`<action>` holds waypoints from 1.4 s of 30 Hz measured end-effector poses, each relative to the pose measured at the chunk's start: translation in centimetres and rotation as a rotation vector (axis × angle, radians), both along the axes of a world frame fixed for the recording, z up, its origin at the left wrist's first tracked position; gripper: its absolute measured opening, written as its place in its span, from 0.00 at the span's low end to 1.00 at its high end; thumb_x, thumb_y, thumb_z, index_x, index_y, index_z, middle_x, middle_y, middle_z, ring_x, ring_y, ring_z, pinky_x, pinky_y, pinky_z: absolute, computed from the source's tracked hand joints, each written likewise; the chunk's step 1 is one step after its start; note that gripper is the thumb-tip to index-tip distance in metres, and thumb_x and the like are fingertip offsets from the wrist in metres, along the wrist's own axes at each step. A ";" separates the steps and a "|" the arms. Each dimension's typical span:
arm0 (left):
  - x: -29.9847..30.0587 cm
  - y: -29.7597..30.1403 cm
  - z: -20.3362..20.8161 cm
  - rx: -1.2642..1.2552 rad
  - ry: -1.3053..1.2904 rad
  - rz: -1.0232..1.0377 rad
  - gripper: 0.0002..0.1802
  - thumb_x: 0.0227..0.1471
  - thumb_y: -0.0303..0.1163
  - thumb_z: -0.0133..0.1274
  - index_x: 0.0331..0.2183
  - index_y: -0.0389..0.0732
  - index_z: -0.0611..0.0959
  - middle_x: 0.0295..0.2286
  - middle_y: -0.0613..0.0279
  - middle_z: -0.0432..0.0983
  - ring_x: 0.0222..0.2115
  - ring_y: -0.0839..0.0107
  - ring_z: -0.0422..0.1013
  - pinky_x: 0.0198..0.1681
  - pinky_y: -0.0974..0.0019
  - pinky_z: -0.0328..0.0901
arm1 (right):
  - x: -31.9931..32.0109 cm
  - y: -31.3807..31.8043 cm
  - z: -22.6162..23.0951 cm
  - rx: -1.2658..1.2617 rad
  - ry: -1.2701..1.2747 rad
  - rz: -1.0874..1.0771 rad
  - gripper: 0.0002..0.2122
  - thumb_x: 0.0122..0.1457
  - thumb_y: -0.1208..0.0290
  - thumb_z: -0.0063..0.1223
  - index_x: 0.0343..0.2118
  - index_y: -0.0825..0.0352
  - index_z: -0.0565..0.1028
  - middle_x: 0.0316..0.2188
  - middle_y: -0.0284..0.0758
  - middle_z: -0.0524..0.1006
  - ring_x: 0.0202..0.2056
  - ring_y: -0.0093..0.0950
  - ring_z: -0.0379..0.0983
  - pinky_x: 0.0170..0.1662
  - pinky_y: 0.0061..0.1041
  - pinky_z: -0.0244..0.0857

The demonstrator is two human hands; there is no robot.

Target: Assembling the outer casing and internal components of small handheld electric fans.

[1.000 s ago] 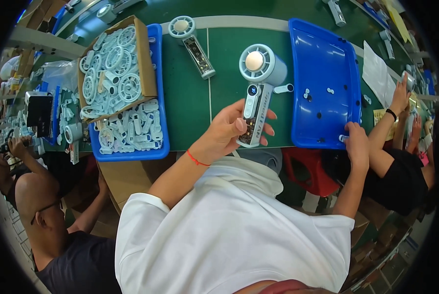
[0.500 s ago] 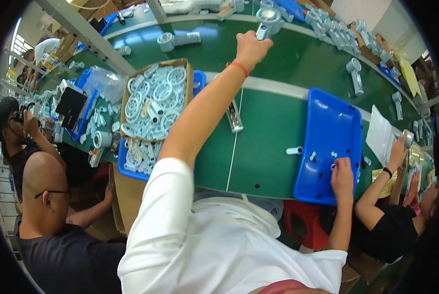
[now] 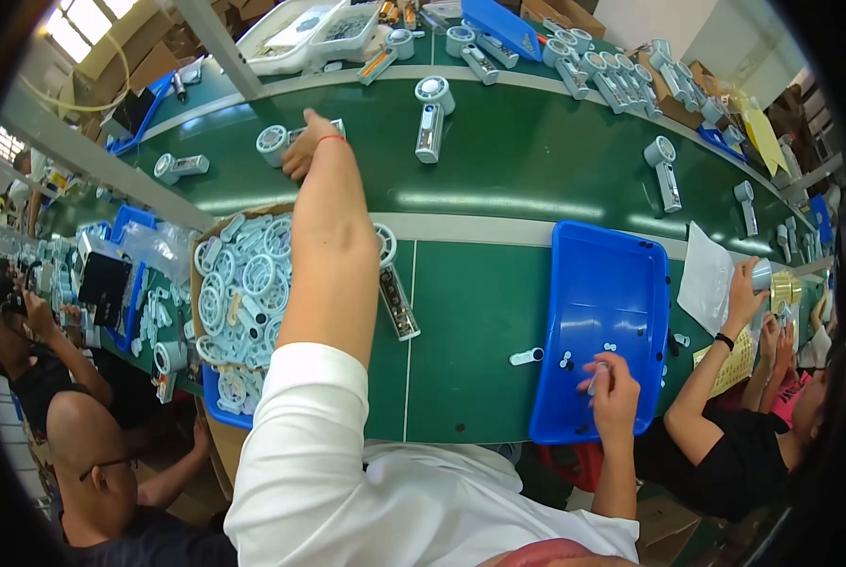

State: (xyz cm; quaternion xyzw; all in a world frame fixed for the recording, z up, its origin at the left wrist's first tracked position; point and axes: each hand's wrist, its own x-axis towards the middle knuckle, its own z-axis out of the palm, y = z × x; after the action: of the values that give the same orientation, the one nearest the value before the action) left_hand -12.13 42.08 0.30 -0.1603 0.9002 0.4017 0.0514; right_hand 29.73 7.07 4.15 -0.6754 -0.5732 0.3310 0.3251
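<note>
From my far seat, I see my left grip (image 3: 309,144) bent over the handle of a pale blue plastic hand fan (image 3: 272,140). The fan lies under that grip on the shiny green strip (image 3: 536,156), its round head poking out to the left. The fingertips are hidden, so I can't tell if they hold it or just touch it. My right grip (image 3: 616,392) is nearly closed and seems to pinch a small pale piece (image 3: 598,378) over the near end of the blue plastic tray (image 3: 604,265).

If the left fingers only catch an edge, the fan could slip and bang down. That arm reaches far, so its elbow could bump the heap of pale blue plastic rings (image 3: 251,279) below it. Another fan with bare brown insides (image 3: 400,302), nearer me than the left grip, could get knocked too. If I watch only the left grip, the right one could drop its tiny piece.

I can read no brand or label. The yellow paper sheet (image 3: 737,364), right of my right grip, is too far away to read.
</note>
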 end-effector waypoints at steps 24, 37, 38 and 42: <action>14.5 -38.0 2.6 1.140 -0.834 -1.423 0.26 0.44 0.24 0.55 0.46 0.34 0.65 0.36 0.57 0.70 0.37 0.71 0.69 0.40 0.66 0.66 | -8.4 -2.2 0.3 -0.249 0.871 0.233 0.16 0.52 0.77 0.52 0.45 0.72 0.69 0.34 0.41 0.75 0.38 0.34 0.75 0.32 0.23 0.72; 14.4 -39.1 -2.2 0.794 -0.532 -1.783 0.46 0.35 0.38 0.66 0.51 0.34 0.60 0.40 0.57 0.68 0.39 0.70 0.66 0.43 0.68 0.62 | -11.4 -4.3 -0.9 -0.197 0.501 0.171 0.12 0.50 0.78 0.55 0.38 0.74 0.73 0.28 0.34 0.76 0.29 0.19 0.71 0.30 0.17 0.66; 14.4 -39.1 -2.1 0.814 -0.539 -1.794 0.46 0.34 0.39 0.66 0.51 0.34 0.59 0.40 0.57 0.68 0.39 0.69 0.66 0.44 0.67 0.61 | -11.5 -4.4 -1.3 -0.202 0.502 0.163 0.12 0.50 0.78 0.55 0.38 0.74 0.73 0.28 0.34 0.76 0.29 0.19 0.71 0.30 0.17 0.66; 14.5 -39.3 -2.1 0.825 -0.490 -1.817 0.46 0.34 0.39 0.66 0.50 0.35 0.59 0.40 0.56 0.67 0.40 0.67 0.65 0.45 0.66 0.60 | -11.7 -4.6 -2.3 -0.110 0.616 0.103 0.12 0.50 0.79 0.55 0.38 0.75 0.72 0.27 0.35 0.76 0.28 0.19 0.72 0.33 0.18 0.67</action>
State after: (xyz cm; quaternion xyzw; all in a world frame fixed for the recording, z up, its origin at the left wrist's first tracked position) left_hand 2.42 2.74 -1.85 0.5340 0.4384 0.4454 0.5694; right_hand 18.00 2.51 1.81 -0.5300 -0.4627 0.5665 0.4291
